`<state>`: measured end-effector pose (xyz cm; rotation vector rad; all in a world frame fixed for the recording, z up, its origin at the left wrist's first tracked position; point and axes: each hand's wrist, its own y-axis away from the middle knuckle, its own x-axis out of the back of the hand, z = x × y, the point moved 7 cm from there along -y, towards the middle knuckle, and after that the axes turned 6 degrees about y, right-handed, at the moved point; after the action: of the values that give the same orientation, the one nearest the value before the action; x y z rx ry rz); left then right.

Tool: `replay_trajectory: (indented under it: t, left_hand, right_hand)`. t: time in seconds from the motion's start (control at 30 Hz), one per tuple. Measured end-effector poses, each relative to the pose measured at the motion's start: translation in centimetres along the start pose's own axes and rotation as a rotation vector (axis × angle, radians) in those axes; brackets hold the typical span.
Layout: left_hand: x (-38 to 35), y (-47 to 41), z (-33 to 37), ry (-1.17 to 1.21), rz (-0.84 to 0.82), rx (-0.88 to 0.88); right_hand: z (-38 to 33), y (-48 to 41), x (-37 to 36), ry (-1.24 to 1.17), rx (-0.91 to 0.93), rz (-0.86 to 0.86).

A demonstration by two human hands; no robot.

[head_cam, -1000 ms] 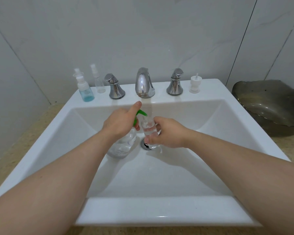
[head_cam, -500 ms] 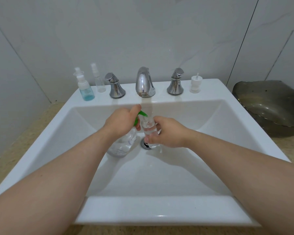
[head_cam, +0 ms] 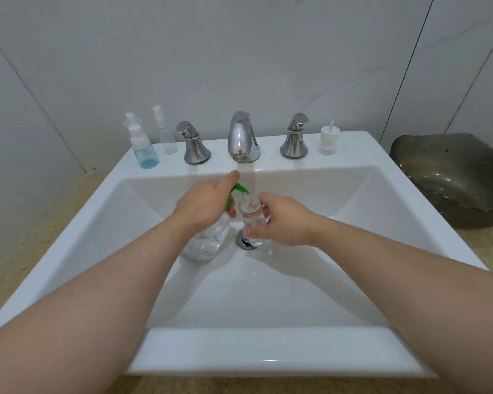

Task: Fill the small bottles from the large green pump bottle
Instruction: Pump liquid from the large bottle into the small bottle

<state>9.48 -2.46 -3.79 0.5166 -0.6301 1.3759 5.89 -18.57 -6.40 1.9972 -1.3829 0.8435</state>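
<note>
Now, left hand (head_cam: 202, 206): wrapped round the neck of the large clear plastic bottle (head_cam: 208, 240) with the green pump head, forefinger raised above the pump.
Right hand (head_cam: 282, 220): grasping the small clear open-necked bottle (head_cam: 252, 220), partly filled, over the chrome drain (head_cam: 244, 240) of the white ceramic sink (head_cam: 268, 351).
Spout: the green nozzle tip (head_cam: 241, 189) meets the small bottle's mouth; whether it is inside, I cannot tell.
Miss risk: a hard press may swing the nozzle off that narrow mouth, sending liquid down the drain.
Overflow risk: clear liquid in clear plastic hides the level.
Slip risk: spilled liquid could loosen the right hand's hold.
</note>
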Motion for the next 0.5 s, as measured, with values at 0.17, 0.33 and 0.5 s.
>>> replay_trajectory:
  t: [0.17,0.33,0.5]
  left_hand:
    - [-0.08,-0.24,0.00,0.011,-0.005,-0.010]
    - [-0.06,-0.36,0.23,0.013,-0.003,-0.025]
    - [0.03,-0.09,0.03,0.036,-0.006,-0.013]
  right_hand:
    - [-0.04,0.06,-0.05,-0.002,0.002,-0.001]
    - [0.02,0.06,-0.18,0.018,0.005,-0.012]
    - [0.02,0.10,-0.22,0.013,0.003,-0.014]
